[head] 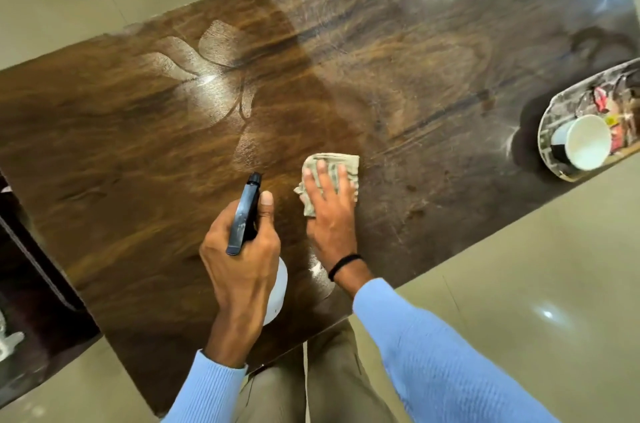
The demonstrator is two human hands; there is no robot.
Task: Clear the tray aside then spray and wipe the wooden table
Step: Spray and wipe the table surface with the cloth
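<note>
- Spray bottle: stiff plastic, probably light, slick if it gets wet. Your left hand grips it round the neck with the fingers curled and the thumb laid straight along the black head. It is held over the near part of the table. The neck is the right place to hold; your trigger finger is hidden from this angle.
- Cloth: soft and limp, folded into a pad, lying on the wood just right of the bottle. It will bunch up unless you keep it pressed flat. Your right hand lies palm down on it, fingers straight and spread, pressing rather than pinching, with the wrist low.
- Tray: at the table's right end, well apart from both hands, carrying a tipped cup and some wrappers. It looks hard and breakable, so take it by the rim.
</note>
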